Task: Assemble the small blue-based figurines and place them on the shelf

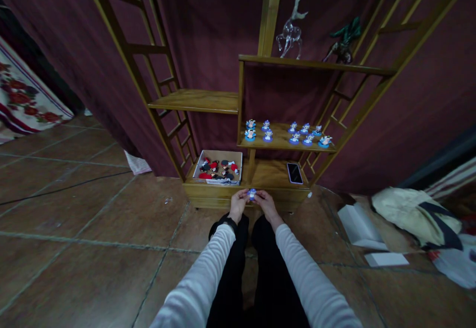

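Between the fingertips of both hands is a small purple-and-white figurine (252, 194), held upright in front of the cabinet's base. My left hand (238, 204) pinches it from the left, and a dark band circles that wrist. From the right side my right hand (267, 203) grips the same figurine. Just beyond the left hand, a shallow cardboard box (199, 162) holds several red and black figurines (213, 166). On the shelf (284, 142) above stand several similar purple figurines (268, 135) and blue-based ones (250, 134), in two rows.
A phone (294, 173) lies on the lower shelf at right. Higher up stand a clear deer ornament (290, 32) and a dark green statue (344, 40). White boxes (360, 226) and a beige bag (412, 214) are on the floor at right. A black cable (67, 188) crosses the left floor.
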A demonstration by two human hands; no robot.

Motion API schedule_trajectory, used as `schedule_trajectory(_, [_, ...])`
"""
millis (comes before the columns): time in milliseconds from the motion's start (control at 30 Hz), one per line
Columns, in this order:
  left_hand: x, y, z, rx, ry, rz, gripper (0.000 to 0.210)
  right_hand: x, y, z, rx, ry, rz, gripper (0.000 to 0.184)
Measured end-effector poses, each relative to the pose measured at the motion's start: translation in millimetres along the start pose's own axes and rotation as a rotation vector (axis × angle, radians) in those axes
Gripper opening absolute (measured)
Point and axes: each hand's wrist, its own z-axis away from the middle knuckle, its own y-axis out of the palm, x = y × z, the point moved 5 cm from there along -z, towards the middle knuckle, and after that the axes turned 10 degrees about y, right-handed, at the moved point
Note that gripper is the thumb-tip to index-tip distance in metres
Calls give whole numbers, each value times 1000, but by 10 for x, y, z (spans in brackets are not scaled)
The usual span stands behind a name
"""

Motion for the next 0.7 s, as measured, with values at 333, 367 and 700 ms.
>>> schedule_trajectory(333, [41, 45, 19, 99, -114, 65, 42, 52, 17, 54, -32, 5, -82, 35])
schedule_trajectory(367, [45, 46, 19, 103, -113, 60, 41, 50, 13, 54, -30, 5, -82, 35])
schedule_trajectory(700, [125, 14, -13, 70, -124, 9, 32, 0, 4, 13, 4, 6, -69, 33])
